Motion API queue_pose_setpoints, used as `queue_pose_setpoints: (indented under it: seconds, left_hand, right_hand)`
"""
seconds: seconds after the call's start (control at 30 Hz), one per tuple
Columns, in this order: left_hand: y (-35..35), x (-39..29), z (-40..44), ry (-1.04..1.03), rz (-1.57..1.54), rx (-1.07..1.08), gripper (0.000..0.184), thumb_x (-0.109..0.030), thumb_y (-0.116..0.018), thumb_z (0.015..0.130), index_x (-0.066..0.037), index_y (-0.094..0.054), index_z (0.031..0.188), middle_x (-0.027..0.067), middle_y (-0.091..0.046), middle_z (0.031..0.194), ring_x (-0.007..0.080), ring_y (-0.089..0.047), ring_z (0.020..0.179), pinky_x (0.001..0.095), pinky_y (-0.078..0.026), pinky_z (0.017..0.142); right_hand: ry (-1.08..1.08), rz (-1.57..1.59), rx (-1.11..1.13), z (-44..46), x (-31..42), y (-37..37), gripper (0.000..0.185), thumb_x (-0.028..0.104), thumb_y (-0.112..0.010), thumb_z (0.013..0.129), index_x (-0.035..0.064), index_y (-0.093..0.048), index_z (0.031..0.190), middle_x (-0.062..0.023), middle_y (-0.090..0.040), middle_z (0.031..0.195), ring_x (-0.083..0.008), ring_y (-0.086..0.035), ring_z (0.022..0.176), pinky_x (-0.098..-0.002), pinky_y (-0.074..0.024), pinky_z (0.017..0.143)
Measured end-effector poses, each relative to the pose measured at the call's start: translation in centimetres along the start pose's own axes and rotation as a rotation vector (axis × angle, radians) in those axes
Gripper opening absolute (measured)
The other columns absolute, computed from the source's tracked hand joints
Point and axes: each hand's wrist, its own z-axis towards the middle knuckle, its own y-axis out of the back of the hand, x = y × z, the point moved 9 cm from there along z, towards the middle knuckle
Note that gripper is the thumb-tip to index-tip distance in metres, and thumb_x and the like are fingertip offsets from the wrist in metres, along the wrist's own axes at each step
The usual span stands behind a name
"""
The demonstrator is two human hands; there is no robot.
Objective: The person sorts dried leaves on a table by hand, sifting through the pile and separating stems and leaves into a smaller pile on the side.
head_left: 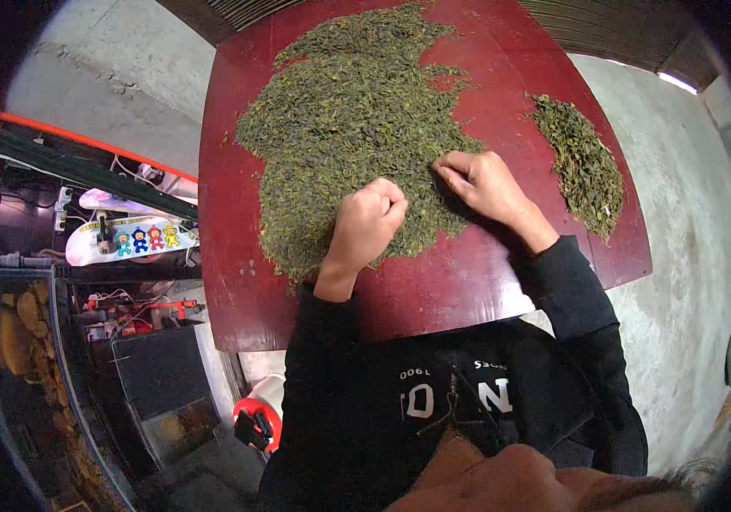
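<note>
A broad layer of green, dried-looking leaves, like tea leaves, covers much of the dark red tabletop. My left hand is over the near part of this layer, its fingers curled in; whatever they may hold is hidden. To its right, my right hand is at the layer's right edge with thumb and fingers pinched together. Anything between those fingertips is too small to make out. The two hands are apart from each other.
A smaller, browner leaf pile lies along the table's right edge. On the left are a skateboard deck with cartoon figures, a glass tank, and a red-rimmed stool or bucket with a black object on it. A concrete wall stands at right.
</note>
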Motion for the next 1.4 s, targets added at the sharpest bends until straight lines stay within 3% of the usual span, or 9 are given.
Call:
queue_pose_setpoints:
  seconds: [0.2,0.33,0.37,0.5,0.7,0.83,1.0,1.17,1.4]
  left_hand:
    - [-0.3,0.4,0.1,-0.009,-0.321,-0.005,0.011,-0.005,-0.060,0.089,-0.001,-0.067,0.096,-0.0013,-0.058,0.067,0.0062,-0.042,0.056,0.0221,-0.034,0.049]
    - [1.4,0.9,0.2,-0.070,-0.018,-0.216,0.013,-0.007,-0.059,0.085,-0.002,-0.070,0.090,0.0089,-0.067,0.067,0.0208,-0.056,0.053,0.0327,-0.044,0.051]
    - [1.5,0.7,0.2,-0.071,-0.018,-0.215,0.013,-0.007,-0.059,0.085,-0.002,-0.070,0.090,0.0089,-0.067,0.067,0.0208,-0.056,0.053,0.0327,-0.044,0.051]
    - [-0.6,-0.7,-0.1,-0.124,-0.024,0.012,0.016,-0.004,-0.057,0.090,0.001,-0.068,0.101,0.0001,-0.060,0.069,0.0068,-0.043,0.055,0.0213,-0.033,0.048]
    - [-0.4,0.7,0.0,-0.004,-0.189,0.038,0.017,-0.004,-0.058,0.088,0.000,-0.068,0.102,-0.0005,-0.059,0.066,0.0077,-0.043,0.054,0.0218,-0.035,0.048]
    - [-0.1,-1.1,-0.2,-0.084,0.274,0.014,0.017,-0.007,-0.062,0.085,-0.003,-0.066,0.101,0.0020,-0.059,0.061,0.0130,-0.049,0.051,0.0275,-0.040,0.047]
    - [-0.9,-1.7,-0.7,-0.277,0.619,-0.116,0.021,-0.009,-0.067,0.082,-0.007,-0.063,0.102,0.0046,-0.058,0.058,0.0208,-0.056,0.049,0.0351,-0.043,0.047]
    - [0.9,-1.3,-0.3,-0.122,0.658,-0.208,0.023,-0.016,-0.067,0.080,-0.010,-0.058,0.100,0.0124,-0.065,0.062,0.0338,-0.063,0.057,0.0446,-0.048,0.055]
    - [1.5,-1.3,-0.2,-0.090,0.506,-0.167,0.019,-0.016,-0.067,0.079,-0.008,-0.058,0.095,0.0106,-0.065,0.061,0.0346,-0.064,0.057,0.0446,-0.048,0.054]
  right_hand:
    - [-0.007,0.021,0.024,0.1,0.0,-0.2,0.014,0.016,-0.061,0.089,0.0063,-0.070,0.092,-0.0127,-0.067,0.069,-0.0329,-0.060,0.054,-0.0399,-0.0470,0.054]
    - [0.026,0.030,-0.004,0.0,-0.1,-0.2,0.013,0.016,-0.061,0.089,0.0060,-0.069,0.091,-0.0127,-0.066,0.068,-0.0330,-0.059,0.053,-0.0400,-0.0463,0.053]
    - [0.025,0.030,-0.004,0.0,-0.1,-0.2,0.013,0.016,-0.061,0.089,0.0060,-0.069,0.091,-0.0127,-0.066,0.068,-0.0330,-0.059,0.053,-0.0400,-0.0463,0.053]
    - [0.010,0.045,0.020,0.0,0.1,-0.2,0.013,0.015,-0.061,0.088,0.0054,-0.069,0.091,-0.0126,-0.067,0.069,-0.0327,-0.059,0.054,-0.0398,-0.0463,0.053]
    - [0.012,0.048,0.053,0.0,0.3,-0.2,0.013,0.006,-0.059,0.089,-0.0007,-0.067,0.096,-0.0062,-0.064,0.071,-0.0176,-0.050,0.053,-0.0314,-0.0419,0.052]
    - [0.011,0.050,0.082,0.0,0.3,-0.5,0.010,0.013,-0.062,0.085,0.0049,-0.068,0.088,-0.0123,-0.067,0.069,-0.0317,-0.060,0.055,-0.0397,-0.0464,0.054]
    - [0.086,0.034,0.180,-0.2,1.2,-1.1,0.007,0.012,-0.064,0.082,0.0060,-0.064,0.085,-0.0120,-0.066,0.069,-0.0326,-0.059,0.055,-0.0404,-0.0463,0.054]
    - [0.167,-0.041,0.330,-0.9,3.0,-1.5,0.009,0.013,-0.066,0.080,0.0069,-0.061,0.083,-0.0122,-0.066,0.069,-0.0344,-0.059,0.056,-0.0412,-0.0463,0.054]
    - [0.260,-0.230,0.320,-1.5,2.7,-2.5,0.010,0.013,-0.067,0.080,0.0069,-0.061,0.085,-0.0130,-0.066,0.070,-0.0356,-0.060,0.057,-0.0419,-0.0462,0.054]
